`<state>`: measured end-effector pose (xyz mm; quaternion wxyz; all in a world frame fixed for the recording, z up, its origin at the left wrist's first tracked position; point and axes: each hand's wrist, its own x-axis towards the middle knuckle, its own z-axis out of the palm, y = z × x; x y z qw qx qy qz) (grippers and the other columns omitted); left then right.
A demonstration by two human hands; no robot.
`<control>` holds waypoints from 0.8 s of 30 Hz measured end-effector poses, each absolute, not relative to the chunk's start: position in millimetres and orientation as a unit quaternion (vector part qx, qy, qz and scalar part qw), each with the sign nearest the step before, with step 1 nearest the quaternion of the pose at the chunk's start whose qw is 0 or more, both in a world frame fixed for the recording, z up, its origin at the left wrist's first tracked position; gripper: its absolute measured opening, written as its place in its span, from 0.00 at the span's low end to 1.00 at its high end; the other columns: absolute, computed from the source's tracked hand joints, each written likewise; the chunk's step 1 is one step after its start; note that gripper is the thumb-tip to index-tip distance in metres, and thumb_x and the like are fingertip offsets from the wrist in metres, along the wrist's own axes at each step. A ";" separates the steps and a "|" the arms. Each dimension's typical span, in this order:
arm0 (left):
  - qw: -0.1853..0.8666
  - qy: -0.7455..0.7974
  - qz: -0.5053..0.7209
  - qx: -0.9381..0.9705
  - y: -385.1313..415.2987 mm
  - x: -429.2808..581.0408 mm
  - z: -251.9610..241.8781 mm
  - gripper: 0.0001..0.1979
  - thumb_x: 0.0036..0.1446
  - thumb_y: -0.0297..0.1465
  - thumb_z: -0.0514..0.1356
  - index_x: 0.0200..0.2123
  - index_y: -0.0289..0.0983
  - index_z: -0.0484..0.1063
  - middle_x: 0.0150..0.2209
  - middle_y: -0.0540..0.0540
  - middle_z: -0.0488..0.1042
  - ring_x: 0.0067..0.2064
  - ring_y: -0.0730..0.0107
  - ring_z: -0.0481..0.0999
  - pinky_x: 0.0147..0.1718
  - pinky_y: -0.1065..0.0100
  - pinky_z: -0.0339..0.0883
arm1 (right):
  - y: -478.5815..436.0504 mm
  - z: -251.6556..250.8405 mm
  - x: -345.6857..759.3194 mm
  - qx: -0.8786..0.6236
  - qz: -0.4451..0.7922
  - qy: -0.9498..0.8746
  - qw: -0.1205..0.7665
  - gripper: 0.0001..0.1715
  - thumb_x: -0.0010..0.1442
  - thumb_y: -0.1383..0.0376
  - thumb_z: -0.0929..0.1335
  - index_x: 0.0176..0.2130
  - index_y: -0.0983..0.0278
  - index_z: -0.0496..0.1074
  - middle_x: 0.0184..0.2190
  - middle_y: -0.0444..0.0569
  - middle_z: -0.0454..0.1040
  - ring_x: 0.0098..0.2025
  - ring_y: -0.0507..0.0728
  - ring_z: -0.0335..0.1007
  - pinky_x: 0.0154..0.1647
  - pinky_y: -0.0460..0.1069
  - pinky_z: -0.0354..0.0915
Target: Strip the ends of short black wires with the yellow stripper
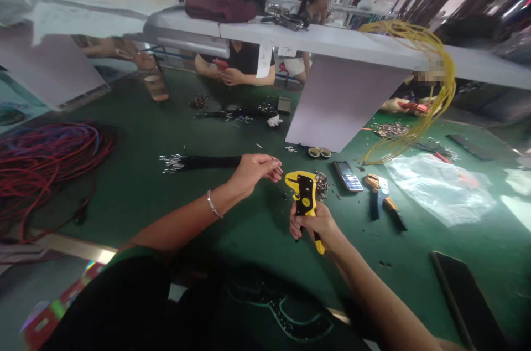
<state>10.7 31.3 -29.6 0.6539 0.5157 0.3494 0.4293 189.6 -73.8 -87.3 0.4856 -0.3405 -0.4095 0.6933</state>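
Note:
My right hand [315, 225] is wrapped round the handles of a yellow and black crimping tool [303, 194], held upright above the green table [166, 185]. My left hand [254, 171] pinches a thin black wire [265, 151] just left of the tool's jaw. A bundle of black wires [203, 162] with bare metal ends lies behind my left hand. A small pile of metal terminals [321, 182] sits right beside the tool's head.
A coil of red wire [45, 163] lies at the left. A mobile phone [347, 175], orange-handled pliers [379, 196], tape rolls [318, 152], a clear plastic bag [440, 187] and a dark phone [468, 301] lie to the right. Yellow wires [431, 85] hang off a raised shelf [332, 41]. Other people work across the table.

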 end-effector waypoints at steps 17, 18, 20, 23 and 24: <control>0.782 0.261 0.416 0.383 32.8 8.7 -31.3 0.07 0.59 0.23 0.57 0.36 0.29 0.74 0.28 0.42 0.77 0.28 0.68 0.78 0.37 0.61 0.70 | -86.5 -101.6 163.2 -0.532 0.546 -0.467 0.448 0.09 0.42 0.68 0.68 0.29 0.64 0.68 0.19 0.40 0.68 0.17 0.49 0.62 0.19 0.45 0.60; 0.783 0.263 0.416 0.381 32.5 8.4 -30.6 0.07 0.59 0.22 0.56 0.35 0.29 0.74 0.27 0.43 0.76 0.27 0.70 0.77 0.35 0.62 0.69 | -86.9 -101.7 163.0 -0.535 0.543 -0.469 0.446 0.09 0.42 0.68 0.68 0.29 0.64 0.68 0.19 0.40 0.68 0.17 0.49 0.62 0.19 0.45 0.59; 0.782 0.267 0.417 0.380 32.1 8.0 -29.1 0.07 0.59 0.21 0.55 0.33 0.28 0.74 0.24 0.46 0.74 0.24 0.72 0.74 0.33 0.64 0.68 | -87.0 -102.5 163.6 -0.533 0.544 -0.470 0.445 0.09 0.42 0.68 0.68 0.29 0.64 0.68 0.19 0.40 0.67 0.17 0.49 0.62 0.19 0.45 0.59; 0.783 0.270 0.417 0.374 32.5 7.8 -27.9 0.08 0.59 0.20 0.55 0.32 0.29 0.73 0.22 0.48 0.71 0.23 0.74 0.71 0.34 0.62 0.69 | -85.9 -104.1 166.0 -0.519 0.559 -0.468 0.446 0.09 0.43 0.68 0.69 0.30 0.64 0.68 0.19 0.39 0.68 0.17 0.48 0.62 0.19 0.45 0.59; 0.784 0.272 0.416 0.371 33.0 7.9 -28.1 0.08 0.58 0.20 0.55 0.31 0.29 0.73 0.21 0.49 0.70 0.22 0.75 0.70 0.35 0.62 0.69 | -85.4 -104.4 166.9 -0.512 0.569 -0.465 0.445 0.09 0.43 0.68 0.69 0.30 0.64 0.68 0.19 0.39 0.68 0.17 0.48 0.62 0.19 0.45 0.60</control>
